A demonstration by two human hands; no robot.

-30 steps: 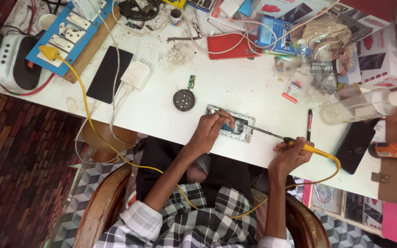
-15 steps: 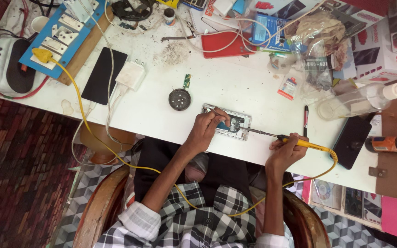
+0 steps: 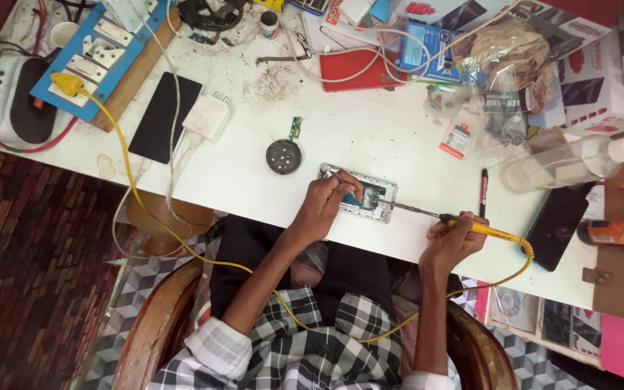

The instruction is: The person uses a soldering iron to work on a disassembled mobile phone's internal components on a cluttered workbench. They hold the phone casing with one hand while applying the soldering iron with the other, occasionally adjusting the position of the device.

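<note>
Landmark: the opened phone [image 3: 370, 196], lying flat on the white table [image 3: 370, 137] near its front edge, circuit side up.
My left hand [image 3: 324, 204]: rests on the left half of the opened phone, fingers curled down on it and pinching a thin tool [image 3: 339, 176] whose tip pokes out at the phone's upper left corner.
My right hand [image 3: 451, 240]: closed around the yellow handle of the soldering iron [image 3: 464, 222], just right of the opened phone and a little nearer to me.
Iron tip: its metal shaft runs left from my fist and meets the right end of the opened phone; I cannot tell whether it touches the board.
Yellow cable [image 3: 500, 278]: loops from the handle down past the table edge.
Round black part [image 3: 284, 156]: on the table left of the opened phone, apart from it.
Black pen [image 3: 483, 192]: right of the opened phone, just above my right hand.
Change since half a second ago: both hands keep the same grips and places against the opened phone; only the camera view has shifted slightly, and nothing on the table has moved.
</note>
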